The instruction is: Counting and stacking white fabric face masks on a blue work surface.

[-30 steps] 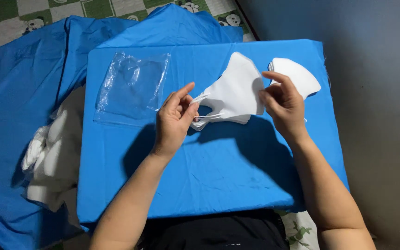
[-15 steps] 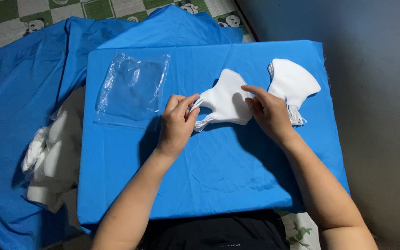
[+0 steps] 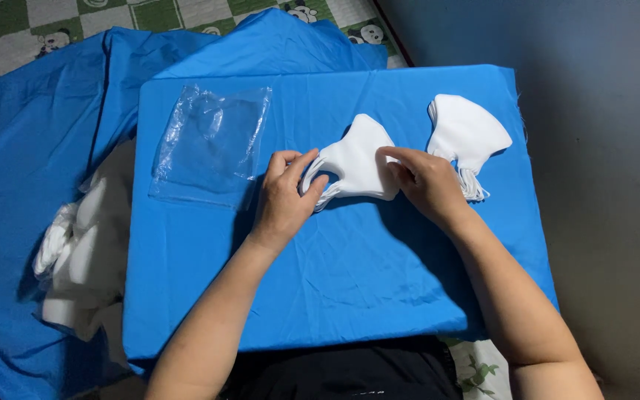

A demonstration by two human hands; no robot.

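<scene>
- Step in hand, by judgement: squaring up a small stack of white face masks (image 3: 357,159) flat on the blue-covered bench (image 3: 335,281).
- Stack position: centre of the bench, between both hands, resting on the cloth.
- Left hand (image 3: 283,196): partly closed, thumb and forefinger pinching the left edge of the stack at the ear-loop side; remaining fingers curled loosely, wrist on the cloth.
- Right hand (image 3: 424,181): mostly open, palm down, fingers extended and pressing on the right half of the stack; no grip around it.
- Second pile of white masks (image 3: 468,137): just beside the right hand, at the right edge of the bench, untouched.
- Clear plastic bag (image 3: 212,144): flat on the bench to the left, apart from both hands.
- White material (image 3: 83,244): heaped on the blue sheet (image 3: 24,148) left of the bench.
- Next move, by judgement: calls for a firm pinch on the aligned edges, keeping the layers from fanning.
</scene>
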